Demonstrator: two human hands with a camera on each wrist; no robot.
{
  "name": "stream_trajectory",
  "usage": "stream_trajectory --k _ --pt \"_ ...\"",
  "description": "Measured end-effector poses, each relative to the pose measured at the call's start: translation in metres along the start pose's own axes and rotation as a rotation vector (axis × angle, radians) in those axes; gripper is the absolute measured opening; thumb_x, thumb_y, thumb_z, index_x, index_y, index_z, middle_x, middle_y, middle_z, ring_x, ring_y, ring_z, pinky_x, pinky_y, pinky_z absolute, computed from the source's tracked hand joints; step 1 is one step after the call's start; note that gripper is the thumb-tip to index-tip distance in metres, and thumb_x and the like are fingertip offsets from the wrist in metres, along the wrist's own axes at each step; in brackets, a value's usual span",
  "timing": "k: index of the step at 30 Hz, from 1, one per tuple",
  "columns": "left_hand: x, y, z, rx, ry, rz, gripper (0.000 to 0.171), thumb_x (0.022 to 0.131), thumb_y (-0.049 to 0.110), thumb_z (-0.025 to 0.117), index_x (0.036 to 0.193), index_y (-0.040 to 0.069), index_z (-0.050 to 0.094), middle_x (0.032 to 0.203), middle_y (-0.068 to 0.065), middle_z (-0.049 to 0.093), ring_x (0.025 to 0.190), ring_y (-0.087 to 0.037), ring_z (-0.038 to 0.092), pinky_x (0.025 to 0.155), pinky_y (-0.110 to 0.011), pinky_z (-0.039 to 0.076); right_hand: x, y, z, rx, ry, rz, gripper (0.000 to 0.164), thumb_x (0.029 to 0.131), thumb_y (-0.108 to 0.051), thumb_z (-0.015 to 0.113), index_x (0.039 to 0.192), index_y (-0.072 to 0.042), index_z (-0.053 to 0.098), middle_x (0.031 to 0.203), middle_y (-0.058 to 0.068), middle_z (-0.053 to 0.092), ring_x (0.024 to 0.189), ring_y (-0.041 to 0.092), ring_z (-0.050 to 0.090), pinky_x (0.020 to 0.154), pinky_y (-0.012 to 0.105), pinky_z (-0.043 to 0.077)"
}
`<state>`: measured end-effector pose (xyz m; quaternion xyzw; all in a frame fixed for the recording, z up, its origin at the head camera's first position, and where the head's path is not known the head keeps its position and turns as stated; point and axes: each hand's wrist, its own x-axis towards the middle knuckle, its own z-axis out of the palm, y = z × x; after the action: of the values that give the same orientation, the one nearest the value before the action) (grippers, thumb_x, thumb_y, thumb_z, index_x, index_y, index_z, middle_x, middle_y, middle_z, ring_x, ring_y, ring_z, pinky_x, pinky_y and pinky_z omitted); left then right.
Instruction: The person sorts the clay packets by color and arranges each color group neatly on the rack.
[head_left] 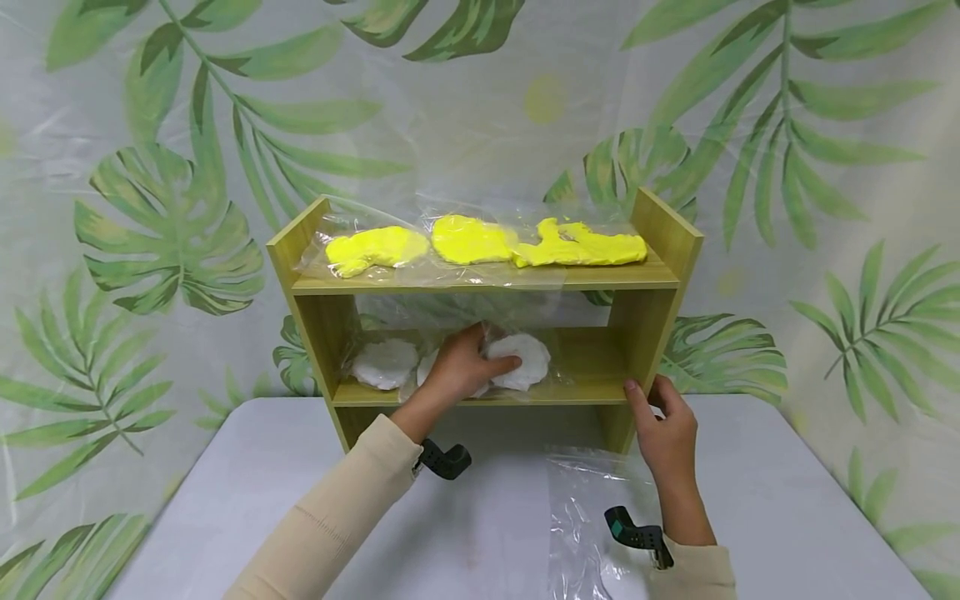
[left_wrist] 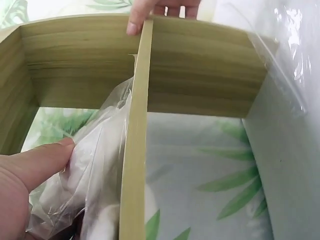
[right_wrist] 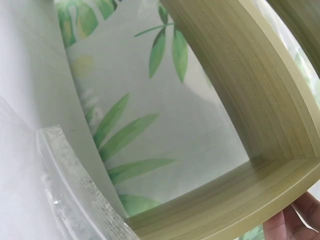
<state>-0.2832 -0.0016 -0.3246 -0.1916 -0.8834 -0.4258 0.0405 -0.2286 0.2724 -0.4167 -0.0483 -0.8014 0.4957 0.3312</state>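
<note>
A small wooden shelf [head_left: 592, 354] stands on the table. Reaching into its middle level, my left hand [head_left: 459, 365] grips a clear bag of a white, clay-like lump [head_left: 523, 360], its thumb [left_wrist: 47, 159] across the plastic. The fingers behind the bag are mostly hidden. Another white lump [head_left: 385, 364] in clear plastic lies at the left of this level, and a third is partly covered by my left hand. My right hand [head_left: 669, 437] holds the shelf's right side panel, thumb at the front edge and fingers [right_wrist: 292, 222] on the outer face.
Along the top level lie bagged yellow lumps, left [head_left: 377, 248], middle [head_left: 471, 240] and right [head_left: 588, 247]. A clear plastic bag [head_left: 581, 500] with something white in it lies on the white table [head_left: 480, 533] near my right forearm. Behind hangs a leaf-patterned cloth [head_left: 480, 125].
</note>
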Motion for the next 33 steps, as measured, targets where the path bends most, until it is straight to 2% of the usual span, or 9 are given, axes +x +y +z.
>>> stream_trajectory --k 4,7,10,13,16,20,24,29,33 --pt "0.003 0.002 -0.002 0.088 0.002 0.001 0.049 0.085 0.039 0.073 0.123 0.011 0.060 0.120 -0.006 0.063 0.111 -0.027 0.058 0.089 -0.041 0.048 0.000 0.000 0.000 -0.006 -0.003 0.008 0.033 0.095 -0.034 0.060 0.120 -0.014 0.065 0.101 0.006 0.068 0.091 0.000 0.055 0.070 0.008 0.043" --pt "0.003 0.001 -0.004 0.180 0.019 -0.017 0.042 0.084 0.043 0.073 0.107 0.010 0.061 0.097 -0.005 0.063 0.088 -0.023 0.059 0.074 -0.036 0.048 0.000 0.000 0.000 -0.008 -0.006 0.008 0.034 0.096 -0.035 0.060 0.121 -0.014 0.065 0.102 0.007 0.068 0.091 0.001 0.055 0.070 0.008 0.043" --pt "0.002 0.001 -0.006 0.276 0.056 -0.023 0.041 0.082 0.047 0.073 0.088 0.010 0.057 0.074 -0.002 0.053 0.067 -0.020 0.049 0.061 -0.034 0.041 0.001 0.000 0.000 -0.010 -0.006 0.006 0.033 0.096 -0.035 0.060 0.121 -0.014 0.065 0.102 0.007 0.068 0.091 0.000 0.055 0.070 0.008 0.043" --pt "0.001 0.001 -0.006 0.351 0.103 -0.003 0.043 0.080 0.050 0.073 0.082 0.011 0.056 0.070 -0.001 0.051 0.066 -0.020 0.049 0.065 -0.037 0.041 0.001 -0.001 0.000 -0.012 -0.007 0.005 0.033 0.095 -0.035 0.060 0.120 -0.013 0.065 0.101 0.006 0.068 0.091 0.000 0.055 0.069 0.008 0.043" --pt "-0.001 0.002 -0.004 0.391 0.140 0.015 0.044 0.080 0.051 0.073 0.087 0.010 0.058 0.075 -0.001 0.055 0.073 -0.023 0.054 0.075 -0.043 0.043 0.001 0.000 -0.001 -0.015 -0.006 0.008 0.032 0.095 -0.035 0.060 0.119 -0.013 0.065 0.101 0.006 0.068 0.091 0.000 0.055 0.068 0.009 0.043" --pt "-0.003 0.001 -0.002 0.375 0.167 0.015 0.049 0.080 0.051 0.073 0.097 0.006 0.061 0.084 -0.005 0.059 0.079 -0.026 0.057 0.076 -0.044 0.045 0.000 0.001 0.000 -0.017 -0.007 0.014 0.033 0.095 -0.037 0.060 0.118 -0.015 0.065 0.100 0.005 0.068 0.091 0.000 0.056 0.068 0.010 0.044" --pt "-0.007 0.002 -0.002 0.332 0.207 0.037 0.050 0.081 0.046 0.074 0.103 0.002 0.061 0.088 -0.007 0.061 0.078 -0.025 0.059 0.071 -0.040 0.048 0.001 0.003 0.000 -0.015 -0.007 0.019 0.032 0.095 -0.038 0.060 0.117 -0.017 0.066 0.099 0.001 0.067 0.091 0.000 0.056 0.068 0.013 0.045" --pt "-0.015 0.003 -0.007 0.256 0.250 0.035 0.049 0.081 0.043 0.075 0.108 0.005 0.061 0.091 -0.006 0.061 0.076 -0.022 0.059 0.065 -0.036 0.047 0.001 0.003 0.000 -0.019 -0.001 0.017 0.031 0.095 -0.037 0.060 0.117 -0.016 0.066 0.098 0.001 0.067 0.090 0.000 0.056 0.068 0.012 0.045" --pt "-0.023 0.006 -0.013 0.259 0.283 0.018 0.048 0.082 0.043 0.075 0.111 0.007 0.061 0.091 -0.005 0.061 0.074 -0.018 0.058 0.061 -0.034 0.046 0.002 0.003 0.000 -0.022 -0.001 0.019 0.032 0.095 -0.038 0.060 0.117 -0.016 0.066 0.099 0.001 0.067 0.091 0.000 0.056 0.069 0.012 0.045"
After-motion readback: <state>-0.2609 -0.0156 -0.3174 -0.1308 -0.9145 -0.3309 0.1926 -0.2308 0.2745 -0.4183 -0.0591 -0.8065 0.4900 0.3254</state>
